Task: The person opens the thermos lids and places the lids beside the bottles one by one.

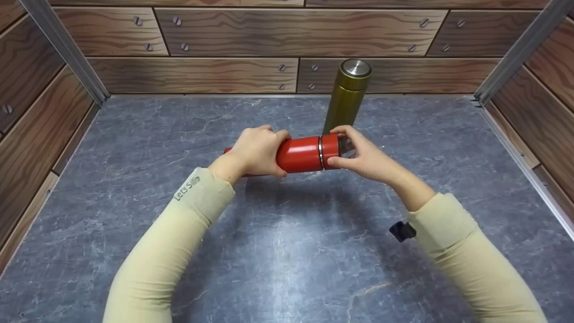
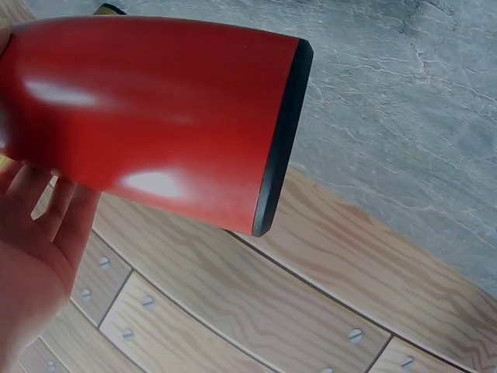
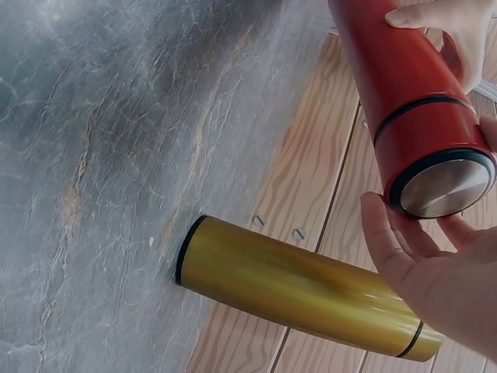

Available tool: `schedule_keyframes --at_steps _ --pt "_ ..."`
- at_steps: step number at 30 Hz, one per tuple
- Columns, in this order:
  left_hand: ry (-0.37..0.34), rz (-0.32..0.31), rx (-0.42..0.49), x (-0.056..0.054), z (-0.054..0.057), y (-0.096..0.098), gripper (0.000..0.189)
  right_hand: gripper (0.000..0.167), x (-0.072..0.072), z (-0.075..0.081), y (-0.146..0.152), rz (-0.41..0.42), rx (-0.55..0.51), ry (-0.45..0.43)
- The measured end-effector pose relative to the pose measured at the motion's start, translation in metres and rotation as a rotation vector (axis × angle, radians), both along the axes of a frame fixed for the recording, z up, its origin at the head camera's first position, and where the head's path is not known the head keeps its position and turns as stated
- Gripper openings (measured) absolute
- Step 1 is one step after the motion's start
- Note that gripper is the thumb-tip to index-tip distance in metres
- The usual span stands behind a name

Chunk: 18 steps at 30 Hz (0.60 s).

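1. Red flask (image 1: 299, 154), head view: held approx. horiz. between both hands over the surface (image 1: 287, 269), cap (image 1: 331, 151) toward the R side, base end toward the L. L hand (image 1: 258, 150) has its fingers wrapped round the body, back from the seam ring (image 1: 320, 153); prob. leaves ring & cap free and stops the body turning. R hand (image 1: 363, 154) pinches the cap, thumb near side, fingers far side: looks like purchase on the cap alone, w/o crowding the other hand. Gold flask (image 1: 345, 101) stands upright just behind, lid (image 1: 356, 67) up; it's steady on its own base, so presumably needs no hand.

2. L wrist view: red body takes up much of it, black base (image 2: 283, 140) uncovered at its end. L fingers reach round the body; thumb mostly cut off at the edge. Holding the body rather than the base prob. balances the wt. better, esp. w/ the flask sideways.

3. R wrist view: R fingers sit round the cap's rim, steel end (image 3: 443, 189) exposed, palm apart from it, i.e. a fingertip hold, likely for finer control. Cap's on the body; can't tell if tight or loose. Gold flask's black foot (image 3: 189, 250) rests on the surface.
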<state>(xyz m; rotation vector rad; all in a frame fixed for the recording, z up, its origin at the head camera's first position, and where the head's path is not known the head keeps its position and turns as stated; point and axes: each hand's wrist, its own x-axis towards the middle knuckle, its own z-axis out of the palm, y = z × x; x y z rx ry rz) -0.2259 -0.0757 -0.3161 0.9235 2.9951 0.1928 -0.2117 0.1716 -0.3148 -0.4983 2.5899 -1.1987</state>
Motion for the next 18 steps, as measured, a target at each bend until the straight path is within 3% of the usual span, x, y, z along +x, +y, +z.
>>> schedule_keyframes --at_steps 8,12,18 --pt "-0.008 0.001 -0.002 -0.0004 0.0006 0.0008 0.065 0.054 -0.0026 0.0013 -0.0012 -0.100 -0.005 -0.103" --pt "-0.006 -0.002 -0.005 -0.0007 0.0014 0.0006 0.065 0.049 -0.0021 0.0000 -0.0002 -0.063 -0.024 -0.100" --pt "-0.002 0.003 -0.006 -0.0007 0.0026 -0.0013 0.064 0.051 -0.0003 -0.0009 0.0003 0.007 -0.058 -0.008"
